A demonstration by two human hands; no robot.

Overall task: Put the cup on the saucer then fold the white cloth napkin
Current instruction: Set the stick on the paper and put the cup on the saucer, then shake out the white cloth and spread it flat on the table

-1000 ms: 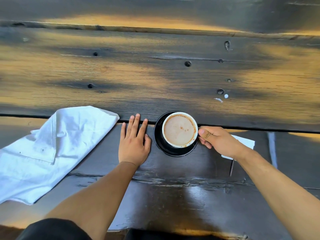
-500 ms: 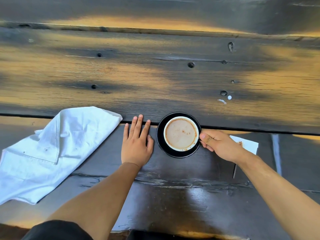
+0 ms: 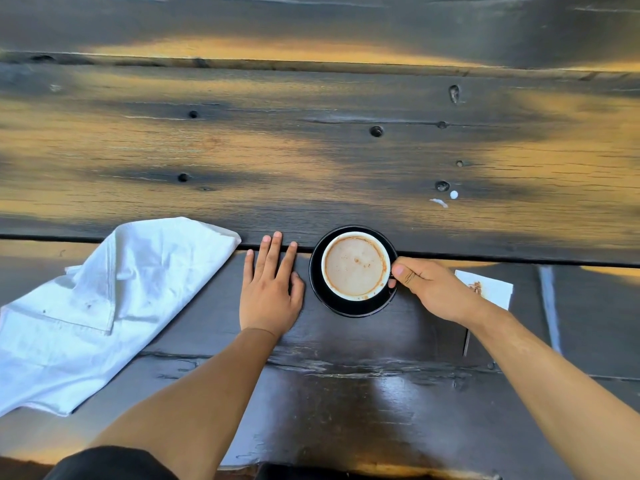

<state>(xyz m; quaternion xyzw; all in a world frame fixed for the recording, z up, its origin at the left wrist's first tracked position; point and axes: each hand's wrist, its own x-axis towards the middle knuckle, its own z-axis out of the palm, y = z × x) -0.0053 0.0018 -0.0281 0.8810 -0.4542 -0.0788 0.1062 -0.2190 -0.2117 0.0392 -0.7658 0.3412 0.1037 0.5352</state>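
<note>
Cup on saucer, napkin unfolded at left

Cup [image 3: 356, 265], white and filled with a milky brown drink, sits on the black saucer [image 3: 349, 308] near the middle of the dark wooden counter [image 3: 311, 150]. Right hand [image 3: 433, 292] grasps the cup at its right side, thumb and fingers curled in where the handle would be; the handle itself is hidden. Left hand [image 3: 268, 289] lies flat and released on the counter just left of the saucer, fingers straight and pointing far, thumb close to the saucer rim. White cloth napkin [image 3: 97, 306] lies rumpled and loosely spread at the left, apart from the left hand, one corner reaching toward the fingertips. Behind the right wrist a small white paper [image 3: 491, 289] with a brown stain rests on the counter
</note>
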